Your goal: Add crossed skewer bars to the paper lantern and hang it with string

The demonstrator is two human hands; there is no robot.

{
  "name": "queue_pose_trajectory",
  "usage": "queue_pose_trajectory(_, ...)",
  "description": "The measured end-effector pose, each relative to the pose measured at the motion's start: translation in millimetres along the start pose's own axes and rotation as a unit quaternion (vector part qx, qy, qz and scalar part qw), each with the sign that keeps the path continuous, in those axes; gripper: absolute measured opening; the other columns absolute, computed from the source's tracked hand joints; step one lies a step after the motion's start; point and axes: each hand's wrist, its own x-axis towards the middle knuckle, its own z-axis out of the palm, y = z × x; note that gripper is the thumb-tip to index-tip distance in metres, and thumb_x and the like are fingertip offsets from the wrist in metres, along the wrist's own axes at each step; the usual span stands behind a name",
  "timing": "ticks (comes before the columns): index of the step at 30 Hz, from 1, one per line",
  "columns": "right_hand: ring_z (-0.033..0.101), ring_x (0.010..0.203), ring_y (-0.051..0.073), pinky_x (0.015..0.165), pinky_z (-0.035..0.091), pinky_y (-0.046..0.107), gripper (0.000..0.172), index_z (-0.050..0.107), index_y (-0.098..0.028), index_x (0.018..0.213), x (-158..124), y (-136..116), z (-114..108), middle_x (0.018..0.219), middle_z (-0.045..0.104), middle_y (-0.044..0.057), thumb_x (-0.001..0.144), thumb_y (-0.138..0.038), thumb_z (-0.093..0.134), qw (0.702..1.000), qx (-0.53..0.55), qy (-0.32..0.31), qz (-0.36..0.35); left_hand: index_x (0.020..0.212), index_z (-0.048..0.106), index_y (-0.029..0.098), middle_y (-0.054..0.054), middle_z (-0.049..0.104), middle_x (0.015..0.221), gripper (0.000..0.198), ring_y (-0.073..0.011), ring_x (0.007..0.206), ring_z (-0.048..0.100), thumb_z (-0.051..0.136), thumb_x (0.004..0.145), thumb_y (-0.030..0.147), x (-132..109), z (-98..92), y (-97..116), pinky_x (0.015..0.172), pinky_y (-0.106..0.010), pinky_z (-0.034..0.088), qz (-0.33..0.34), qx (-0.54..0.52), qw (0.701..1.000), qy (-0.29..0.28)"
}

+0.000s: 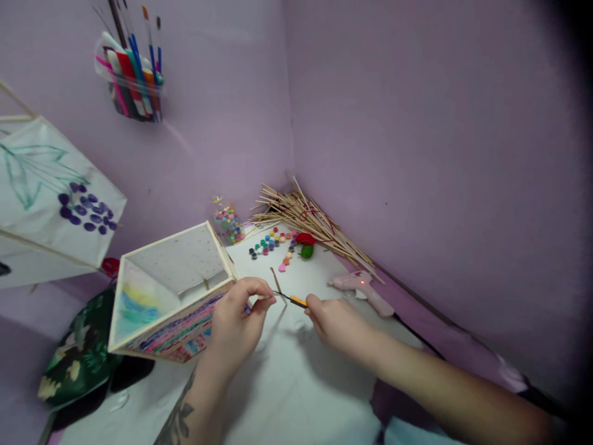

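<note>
My left hand [241, 315] pinches the end of a thin wooden stick [277, 281] beside a corner of a painted paper lantern box [176, 290] with a wooden frame. My right hand [336, 321] grips a small orange-handled tool [296, 301], its dark tip meeting the stick at my left fingertips. Both hands hover over a white table sheet [296, 383].
A pink glue gun [361, 287] lies right of my hands. A pile of bamboo sticks [310, 222], small paint pots [271, 244], a bead jar [227, 222] and red-green pom-poms [306, 244] sit at the back corner. Brushes hang in a wall cup [134, 80]. A painted lantern [50, 198] stands left.
</note>
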Motion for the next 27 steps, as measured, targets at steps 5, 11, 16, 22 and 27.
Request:
queue_pose_trajectory(5, 0.066, 0.063, 0.021, 0.050, 0.018, 0.029, 0.021, 0.057, -0.017, 0.097, 1, 1, -6, 0.075, 0.071, 0.011, 0.096, -0.026, 0.038, 1.000, 0.012, -0.004, 0.001, 0.081, 0.051, 0.021, 0.002, 0.063, 0.078, 0.019, -0.0098, 0.076, 0.062, 0.059, 0.081, 0.004, 0, -1.4, 1, 0.069, -0.021, 0.050, 0.001, 0.000, 1.000, -0.004)
queue_pose_trajectory(11, 0.066, 0.063, 0.020, 0.049, 0.017, 0.030, 0.021, 0.058, -0.018, 0.096, 2, 1, -5, 0.073, 0.071, 0.009, 0.096, -0.027, 0.039, 1.000, 0.013, 0.003, -0.006, 0.082, 0.051, 0.022, 0.003, 0.063, 0.079, 0.018, -0.0093, 0.075, 0.062, 0.059, 0.081, 0.005, -1, -2.8, -1, 0.069, -0.020, 0.050, -0.008, -0.003, 1.000, -0.001)
queue_pose_trajectory(16, 0.068, 0.066, 0.025, 0.048, 0.019, 0.030, 0.022, 0.059, -0.017, 0.099, 2, -1, -2, 0.079, 0.072, 0.011, 0.098, -0.026, 0.038, 0.997, -0.073, 0.023, -0.021, 0.087, 0.054, 0.022, 0.003, 0.065, 0.082, 0.017, -0.0101, 0.077, 0.064, 0.061, 0.080, 0.008, 1, -1.0, -3, 0.071, -0.021, 0.051, -0.042, 0.039, 0.998, 0.030)
queue_pose_trajectory(22, 0.069, 0.064, 0.026, 0.045, 0.018, 0.030, 0.021, 0.059, -0.016, 0.096, -2, -8, -16, 0.077, 0.072, 0.013, 0.097, -0.026, 0.040, 0.994, -0.101, 0.019, -0.020, 0.086, 0.054, 0.022, 0.005, 0.064, 0.082, 0.015, -0.0090, 0.075, 0.064, 0.060, 0.081, 0.010, 7, 1.6, 1, 0.072, -0.021, 0.051, -0.068, 0.040, 0.997, 0.010)
queue_pose_trajectory(27, 0.069, 0.062, 0.024, 0.044, 0.013, 0.030, 0.020, 0.060, -0.018, 0.094, -5, -11, -28, 0.075, 0.073, 0.009, 0.097, -0.025, 0.041, 0.995, -0.102, 0.020, -0.006, 0.085, 0.054, 0.022, 0.006, 0.063, 0.082, 0.014, -0.0081, 0.073, 0.063, 0.060, 0.081, 0.011, 7, 0.1, 0, 0.071, -0.020, 0.049, -0.079, 0.038, 0.996, -0.001)
